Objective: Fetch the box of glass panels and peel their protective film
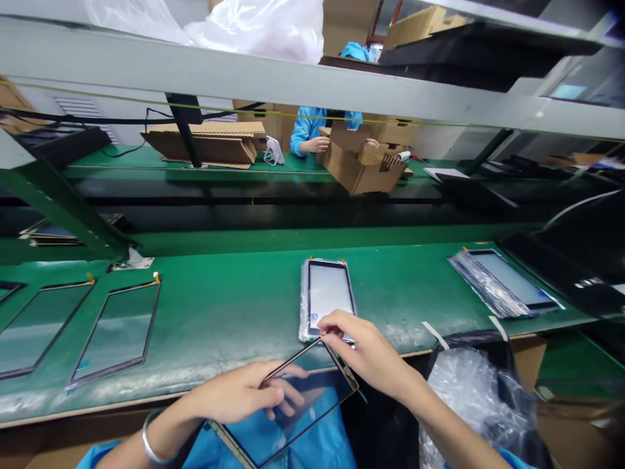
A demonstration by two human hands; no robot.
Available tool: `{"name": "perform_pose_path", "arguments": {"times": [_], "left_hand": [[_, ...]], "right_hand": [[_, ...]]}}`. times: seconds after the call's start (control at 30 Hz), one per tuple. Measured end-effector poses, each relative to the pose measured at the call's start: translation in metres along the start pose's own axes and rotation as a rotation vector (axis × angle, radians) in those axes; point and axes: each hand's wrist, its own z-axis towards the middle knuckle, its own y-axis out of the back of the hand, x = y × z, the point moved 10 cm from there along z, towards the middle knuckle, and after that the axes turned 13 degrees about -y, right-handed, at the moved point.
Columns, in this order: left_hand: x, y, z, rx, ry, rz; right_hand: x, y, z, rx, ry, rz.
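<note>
Holding a glass panel (293,407): left hand (244,391) clamps its edge, right hand (361,348) pinches a corner; could slip and crack on the desk (219,312).

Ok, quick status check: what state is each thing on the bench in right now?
Left hand: holding the glass panel from the side.
Right hand: pinching the panel's top corner.
Glass panel: lifted, tilted, off the bench.
Panel stack: flat, in clear wrap, centre bench.
Second stack: flat, wrapped, at right.
Two loose panels: lying flat, side by side, at left.
Cardboard box: open, tipped, held by a co-worker.
</note>
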Motion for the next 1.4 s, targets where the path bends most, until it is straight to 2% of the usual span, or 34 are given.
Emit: {"name": "perform_pose_path", "arguments": {"times": [0.1,0.3,0.43,0.5,0.63,0.7,0.77,0.87,0.93,0.97,1.03,1.1,1.13,1.17,1.23,1.3,1.4], "left_hand": [[0.0,-0.001,-0.002,0.015,-0.003,0.001],[0.0,0.0,-0.005,0.025,-0.001,0.032],[0.0,0.0,-0.005,0.036,-0.007,0.047],[0.001,0.0,-0.004,0.039,-0.005,0.032],[0.007,-0.001,-0.003,0.06,0.019,-0.118],[0.009,0.0,-0.001,0.078,0.014,-0.218],[0.008,0.003,0.0,0.096,-0.008,-0.31],[0.007,0.012,0.0,0.095,-0.024,-0.408],[0.006,0.02,0.0,0.067,-0.028,-0.441],[0.006,0.024,-0.001,0.051,-0.032,-0.448],[0.005,0.028,0.0,0.02,-0.033,-0.432],[0.005,0.028,0.002,0.011,-0.022,-0.368],[0.005,0.025,0.003,0.019,-0.009,-0.321],[0.005,0.021,0.004,0.031,0.004,-0.265],[0.002,0.012,0.006,0.063,0.026,-0.144],[-0.003,0.005,0.007,0.08,0.036,-0.032],[-0.014,-0.003,0.006,0.107,0.018,0.089]], "right_hand": [[0.014,-0.006,0.001,0.031,0.065,-0.103],[0.011,-0.006,-0.001,0.101,0.026,-0.134],[0.022,-0.005,-0.004,0.074,0.132,-0.211],[0.031,-0.003,-0.008,-0.004,0.238,-0.282],[0.051,0.007,-0.03,-0.321,0.525,-0.446],[0.051,0.012,-0.044,-0.409,0.568,-0.418],[0.043,0.018,-0.052,-0.363,0.496,-0.248],[0.015,0.03,-0.063,-0.193,0.228,0.236],[0.0,0.043,-0.076,-0.183,0.096,0.48],[-0.007,0.055,-0.083,-0.244,0.064,0.545],[-0.017,0.084,-0.098,-0.484,0.043,0.561],[-0.02,0.102,-0.104,-0.701,0.03,0.412],[-0.016,0.1,-0.097,-0.719,0.035,0.283],[-0.009,0.091,-0.084,-0.665,0.054,0.141],[0.005,0.057,-0.052,-0.421,0.111,-0.094],[0.016,0.027,-0.031,-0.214,0.164,-0.223],[0.027,0.008,-0.02,-0.089,0.192,-0.325]]}}
